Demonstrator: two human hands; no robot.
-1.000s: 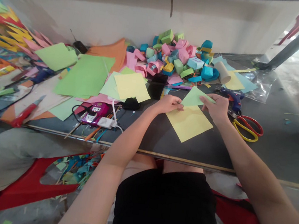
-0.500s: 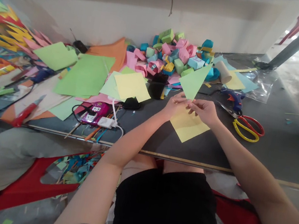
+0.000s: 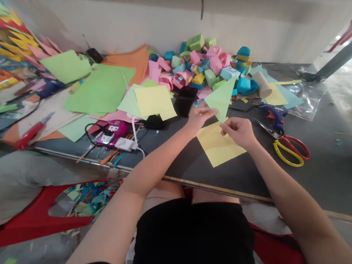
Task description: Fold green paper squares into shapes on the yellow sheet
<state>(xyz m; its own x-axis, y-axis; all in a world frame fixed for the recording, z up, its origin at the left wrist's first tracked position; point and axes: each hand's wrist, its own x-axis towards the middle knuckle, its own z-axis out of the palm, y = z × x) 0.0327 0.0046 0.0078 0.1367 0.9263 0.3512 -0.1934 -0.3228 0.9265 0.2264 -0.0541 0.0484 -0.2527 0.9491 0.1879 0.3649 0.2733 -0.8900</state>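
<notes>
1. Nearest us, dark shorts point(image 3: 195, 245) and two bare forearms reaching forward over a dark surface point(image 3: 331, 177).
2. On the surface ahead, a yellow paper square point(image 3: 221, 152) lies flat, one corner pointing towards us.
3. Above its far part, the left hand point(image 3: 199, 115) and right hand point(image 3: 238, 130) come close together. We see the left grip closed, thumb and fingers pinching the lower left edge of a green paper triangle point(image 3: 222, 99). The right grip is pinched small at the triangle's bottom tip.
4. The green paper triangle rises beyond both grips, its long axis running away from us and leaning slightly right. The right hand is nearer the bottom tip, the left hand nearer the left corner.
5. To the right lie scissors point(image 3: 276, 136), with a blue glue gun point(image 3: 274, 116) beyond.
6. Farthest, we find a heap of folded paper pieces point(image 3: 210, 66).
</notes>
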